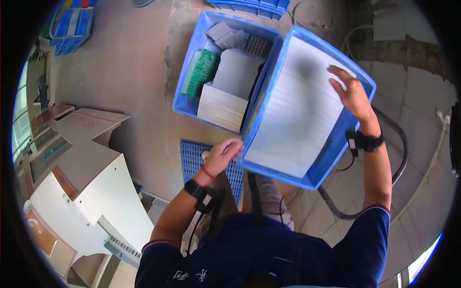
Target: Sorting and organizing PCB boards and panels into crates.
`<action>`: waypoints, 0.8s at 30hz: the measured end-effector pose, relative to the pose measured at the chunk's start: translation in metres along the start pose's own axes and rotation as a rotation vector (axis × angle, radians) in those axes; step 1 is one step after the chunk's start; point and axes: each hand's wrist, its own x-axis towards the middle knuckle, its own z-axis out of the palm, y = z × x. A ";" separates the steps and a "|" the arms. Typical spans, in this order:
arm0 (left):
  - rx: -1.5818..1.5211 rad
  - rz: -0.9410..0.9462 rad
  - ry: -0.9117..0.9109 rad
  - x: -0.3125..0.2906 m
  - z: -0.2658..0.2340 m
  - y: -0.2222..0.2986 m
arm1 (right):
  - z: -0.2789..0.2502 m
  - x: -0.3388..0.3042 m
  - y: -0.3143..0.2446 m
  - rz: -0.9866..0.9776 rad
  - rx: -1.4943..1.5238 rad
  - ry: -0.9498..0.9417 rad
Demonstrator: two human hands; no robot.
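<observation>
My right hand [353, 93] is over the right side of a blue plastic crate [312, 185], fingers apart and holding nothing. Inside that crate lies a stack of large white sheets [293, 110], reaching close to its left wall. At the crate's near left corner is my left hand [224, 154], its fingers loosely bent beside the rim. Whether they touch the rim is hard to tell. A second blue crate [185, 106] sits left of the first, holding white blocks [223, 106], a green textured piece [201, 72] and grey ridged pieces [225, 36].
A blue slatted mat [192, 165] lies below my left hand. More blue crates [249, 7] stand at the far edge, another crate [72, 29] at far left. A white and grey machine [105, 187] fills the left side. A dark hose [401, 144] curves along the right floor.
</observation>
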 end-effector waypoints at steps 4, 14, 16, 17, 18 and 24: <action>0.121 0.047 -0.140 0.013 0.032 0.010 | -0.017 -0.096 -0.024 0.417 0.347 -0.021; 0.399 -0.200 -0.065 0.020 0.093 -0.025 | 0.098 -0.285 -0.070 0.875 0.486 0.000; 0.522 -0.175 0.019 0.020 0.098 -0.021 | 0.105 -0.297 -0.070 0.931 0.461 0.036; 0.513 -0.198 0.040 0.019 0.102 -0.017 | 0.108 -0.301 -0.067 0.959 0.428 0.070; 0.526 -0.183 0.009 0.020 0.103 -0.016 | 0.112 -0.304 -0.062 0.984 0.389 0.113; 0.456 -0.217 0.123 0.020 0.104 -0.009 | 0.161 -0.290 -0.059 1.042 0.422 0.099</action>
